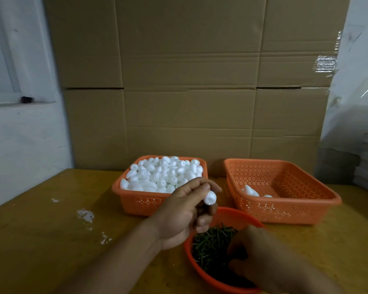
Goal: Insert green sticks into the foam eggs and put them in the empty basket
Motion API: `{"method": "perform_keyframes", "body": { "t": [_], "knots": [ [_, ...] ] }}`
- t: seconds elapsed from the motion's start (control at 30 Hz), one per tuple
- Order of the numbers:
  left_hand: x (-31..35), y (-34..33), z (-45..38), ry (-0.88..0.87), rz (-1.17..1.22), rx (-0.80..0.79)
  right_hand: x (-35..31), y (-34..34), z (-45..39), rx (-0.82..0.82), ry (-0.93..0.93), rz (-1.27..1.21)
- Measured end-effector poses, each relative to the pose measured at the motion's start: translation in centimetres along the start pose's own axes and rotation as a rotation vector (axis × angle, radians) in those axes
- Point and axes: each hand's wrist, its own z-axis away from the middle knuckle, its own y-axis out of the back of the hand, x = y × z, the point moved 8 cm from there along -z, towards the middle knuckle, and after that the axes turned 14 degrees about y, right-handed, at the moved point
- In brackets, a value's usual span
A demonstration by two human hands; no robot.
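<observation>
My left hand [186,211] holds one white foam egg [210,197] between thumb and fingertips, raised above the round orange bowl [229,215]. That bowl holds a heap of green sticks [210,245]. My right hand [261,257] reaches down into the bowl with its fingers curled over the sticks; whether it pinches one is hidden. Behind my left hand an orange basket [136,200] is piled with several foam eggs [162,175]. To its right a second orange basket [285,209] holds a few eggs [251,190] at its left side.
All three containers stand on a yellow-brown wooden table [51,240] with white scuff marks [85,215] on its left part. A wall of brown cardboard [189,81] rises right behind the baskets. A white wall and window frame are at the left.
</observation>
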Motion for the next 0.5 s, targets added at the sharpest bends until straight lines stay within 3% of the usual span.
{"method": "perform_keyframes", "body": {
  "t": [0.33,0.5],
  "knots": [
    [0.4,-0.9,0.3,0.038,0.198,-0.249,0.1,0.1,0.1,0.100,-0.005,-0.038],
    [0.3,-0.9,0.3,0.024,0.175,-0.249,-0.3,1.6,0.6,0.279,0.014,-0.043]
  ]
}}
